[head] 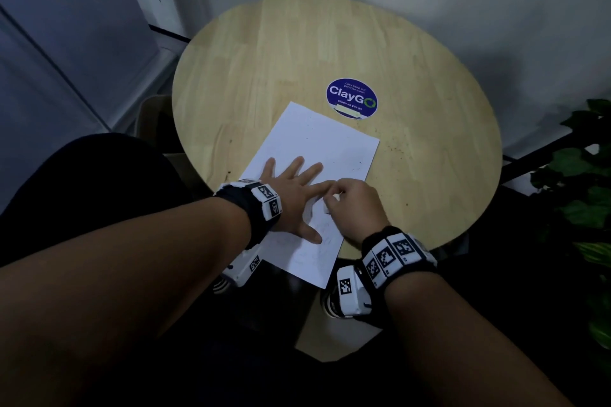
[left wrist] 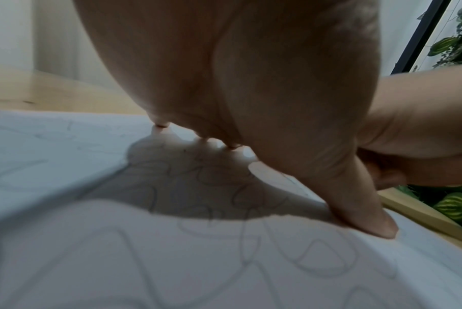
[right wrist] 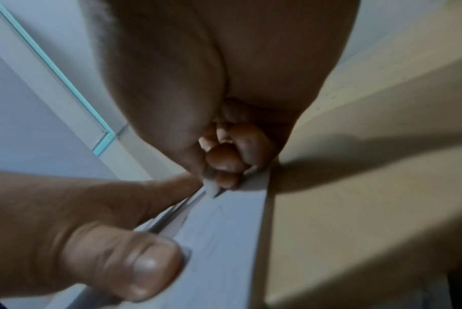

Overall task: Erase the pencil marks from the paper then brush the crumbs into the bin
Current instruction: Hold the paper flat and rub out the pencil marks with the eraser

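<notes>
A white sheet of paper [head: 317,155] lies on the round wooden table [head: 297,59], its near corner hanging over the table's edge. Faint looping pencil marks [left wrist: 250,240] cover its near part. My left hand [head: 292,195] lies flat on the sheet with fingers spread, thumb [left wrist: 362,209] pressed down. My right hand [head: 350,205] is curled beside it, pinching a small white eraser [right wrist: 212,188] whose tip touches the paper near the sheet's right edge. Only a sliver of the eraser [head: 335,197] shows in the head view.
A round blue "ClayGo" sticker [head: 352,97] is stuck to the table beyond the paper. Dark specks [head: 393,145] dot the wood right of the sheet. A brown box [head: 153,116] stands on the floor at the table's left. Green plants [head: 585,195] are at the right.
</notes>
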Demonstrator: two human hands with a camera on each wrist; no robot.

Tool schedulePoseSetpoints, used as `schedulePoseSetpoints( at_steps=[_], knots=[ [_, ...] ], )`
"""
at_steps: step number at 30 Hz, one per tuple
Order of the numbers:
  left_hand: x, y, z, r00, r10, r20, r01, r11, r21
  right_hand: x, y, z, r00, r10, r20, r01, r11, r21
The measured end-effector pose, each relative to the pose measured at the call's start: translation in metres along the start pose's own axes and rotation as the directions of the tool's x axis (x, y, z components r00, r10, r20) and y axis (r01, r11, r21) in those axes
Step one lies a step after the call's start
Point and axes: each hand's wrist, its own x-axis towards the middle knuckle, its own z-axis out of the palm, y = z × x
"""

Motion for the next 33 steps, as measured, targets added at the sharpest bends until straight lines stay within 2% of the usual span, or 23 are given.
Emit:
schedulePoseSetpoints(
  at_steps=[1,3,4,6,8,10,12,14,17,18,20,22,23,24,25,26,27,28,29,30,31,32,33],
  knots=[
    [-0.001,0.0,0.0,1.0,-0.003,0.005,0.003,1.0,-0.003,0.0,0.0,0.0,1.0,-0.02,0.005,0.02,1.0,-0.011],
    [-0.002,-0.001,0.001,1.0,-0.003,0.007,0.003,1.0,-0.011,-0.004,-0.004,-0.001,0.988,-0.063,0.137,0.071,0.996,-0.053],
    [-0.002,-0.001,0.001,1.0,-0.002,-0.001,0.002,1.0,-0.008,-0.007,-0.005,-0.002,0.978,-0.037,0.205,0.042,0.999,-0.016],
    [-0.002,-0.001,0.002,1.0,0.0,-0.015,0.0,1.0,-0.004,-0.007,0.002,-0.007,0.958,0.092,0.272,-0.165,0.952,0.257],
    [-0.002,-0.001,0.003,0.999,-0.011,-0.03,0.01,0.999,-0.034,0.0,0.014,-0.014,0.95,0.252,0.185,-0.313,0.771,0.554],
    [-0.004,-0.001,0.001,0.998,-0.037,-0.06,0.031,0.995,-0.098,0.011,0.023,-0.023,0.911,0.407,0.07,-0.313,0.571,0.759],
    [-0.007,-0.005,-0.005,0.993,-0.077,-0.092,0.064,0.988,-0.144,0.018,0.03,-0.034,0.875,0.483,0.028,-0.254,0.408,0.877],
    [-0.01,-0.015,-0.014,0.988,-0.127,-0.091,0.114,0.984,-0.135,0.019,0.029,-0.038,0.877,0.476,0.071,-0.213,0.252,0.944],
    [-0.016,-0.038,-0.021,0.982,-0.191,0.008,0.191,0.978,-0.077,0.011,0.005,-0.019,0.9,0.355,0.254,-0.309,0.107,0.945],
    [-0.017,-0.044,-0.02,0.979,-0.199,0.038,0.201,0.977,-0.069,0.005,-0.005,-0.006,0.898,0.281,0.338,-0.377,0.097,0.921],
    [-0.017,-0.05,-0.017,0.978,-0.199,0.062,0.203,0.977,-0.061,-0.006,-0.018,0.017,0.865,0.127,0.486,-0.501,0.155,0.851],
    [-0.018,-0.05,-0.016,0.976,-0.207,0.063,0.211,0.975,-0.068,-0.005,-0.019,0.023,0.845,0.078,0.529,-0.534,0.176,0.827],
    [-0.018,-0.05,-0.017,0.975,-0.212,0.064,0.217,0.973,-0.084,0.002,-0.014,0.019,0.864,0.119,0.489,-0.501,0.125,0.856],
    [-0.02,-0.049,-0.017,0.974,-0.215,0.064,0.221,0.97,-0.1,0.011,-0.004,0.012,0.893,0.212,0.396,-0.415,0.053,0.908],
    [-0.021,-0.049,-0.017,0.974,-0.216,0.064,0.222,0.969,-0.112,0.022,0.008,0.002,0.901,0.348,0.26,-0.287,0.028,0.957],
    [-0.022,-0.049,-0.016,0.974,-0.216,0.064,0.222,0.968,-0.121,0.032,0.021,-0.009,0.868,0.486,0.103,-0.157,0.072,0.985],
    [-0.022,-0.049,-0.015,0.975,-0.214,0.063,0.221,0.967,-0.127,0.038,0.031,-0.021,0.813,0.581,-0.035,-0.062,0.146,0.987],
    [-0.023,-0.049,-0.015,0.975,-0.213,0.059,0.219,0.967,-0.132,0.041,0.036,-0.029,0.77,0.627,-0.122,-0.015,0.208,0.978],
    [-0.023,-0.049,-0.015,0.976,-0.212,0.058,0.218,0.967,-0.135,0.041,0.034,-0.034,0.754,0.641,-0.142,-0.011,0.229,0.973],
    [-0.023,-0.049,-0.015,0.976,-0.212,0.057,0.218,0.966,-0.138,0.037,0.026,-0.034,0.787,0.608,-0.106,-0.036,0.217,0.976],
    [-0.023,-0.049,-0.015,0.976,-0.212,0.056,0.217,0.966,-0.141,0.032,0.014,-0.029,0.847,0.53,-0.028,-0.096,0.205,0.974],
    [-0.022,-0.049,-0.015,0.976,-0.211,0.053,0.217,0.966,-0.141,0.025,0.001,-0.02,0.906,0.413,0.089,-0.19,0.21,0.959],
    [-0.022,-0.049,-0.014,0.976,-0.211,0.047,0.216,0.967,-0.138,0.016,-0.012,-0.011,0.927,0.288,0.239,-0.309,0.23,0.923]
  ],
)
